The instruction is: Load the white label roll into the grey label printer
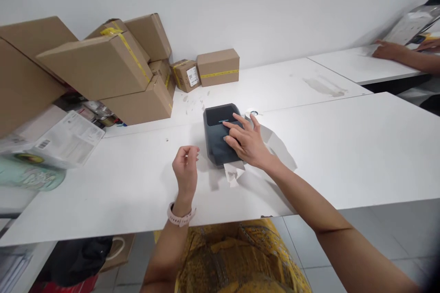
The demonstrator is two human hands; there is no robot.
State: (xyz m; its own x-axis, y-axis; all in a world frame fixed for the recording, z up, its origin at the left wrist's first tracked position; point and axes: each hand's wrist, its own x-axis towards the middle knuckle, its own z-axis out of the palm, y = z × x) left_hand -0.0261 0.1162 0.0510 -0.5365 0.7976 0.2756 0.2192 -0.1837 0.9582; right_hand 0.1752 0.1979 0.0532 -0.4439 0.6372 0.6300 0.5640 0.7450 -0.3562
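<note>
A dark grey label printer (220, 139) sits on the white table in front of me, a dark panel across its upper end. My right hand (248, 139) is over its right side, open, with fingers spread. The index fingertip touches or nearly touches the top near the panel's lower edge. From the printer's near end a crumpled piece of white paper (234, 173) sticks out. To the left of the printer and apart from it, my left hand (186, 167) is curled closed above the table; nothing shows in its fingers.
Stacked cardboard boxes (92, 68) fill the back left, with a small box (218, 67) by the wall. A white roll (251, 113) lies behind the printer, and a strip of backing paper (278, 146) to its right. Another person's hand (390, 49) rests at the far right.
</note>
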